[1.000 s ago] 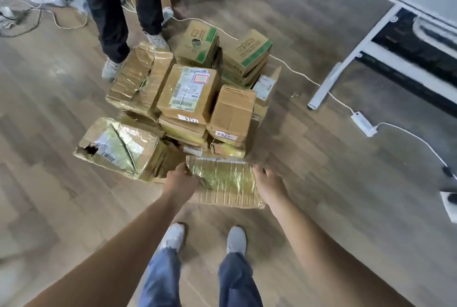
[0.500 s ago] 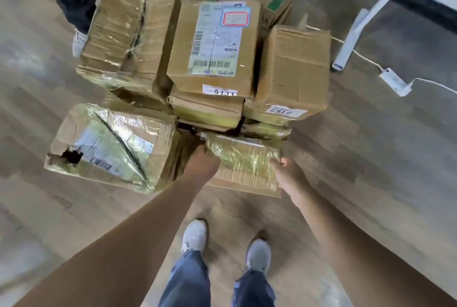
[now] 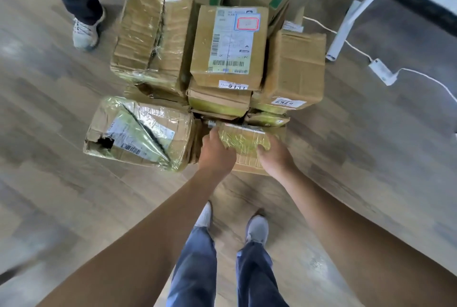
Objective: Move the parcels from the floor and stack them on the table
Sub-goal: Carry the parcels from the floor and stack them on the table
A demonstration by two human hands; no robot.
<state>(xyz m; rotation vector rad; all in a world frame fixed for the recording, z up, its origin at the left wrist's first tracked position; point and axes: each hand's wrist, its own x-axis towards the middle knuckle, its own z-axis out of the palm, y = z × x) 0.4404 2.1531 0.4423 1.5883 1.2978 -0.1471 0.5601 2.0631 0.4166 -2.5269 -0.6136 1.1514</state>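
Cardboard bound in glossy yellow tape: a flat taped parcel (image 3: 244, 138) lies on the wood floor (image 3: 61, 183) at the near edge of a heap of parcels, its far edge tucked under a thin packet (image 3: 267, 119) and the boxes stacked above. The person's left hand (image 3: 217, 150) curls round the parcel's left end, while the right hand (image 3: 274, 155) clasps the right near corner, thumb on top; the fingers themselves are mostly hidden. Nothing has reached the table yet, of which only the white frame (image 3: 346, 22) shows at upper right.

The parcel looks thin and probably light, with board stiff enough to keep its shape, though the shiny tape is likely slick. Holding it at opposite ends, with fingers underneath on bare cardboard, seems the safest purchase. Because it appears pinned beneath the pile, it should slide out low and towards the person's feet before any lift; a sharp tug could topple the labelled box (image 3: 230, 44) above. A torn parcel (image 3: 138, 133) just to its left looks fragile, and a white cable (image 3: 380, 74) trails across the route to the table.
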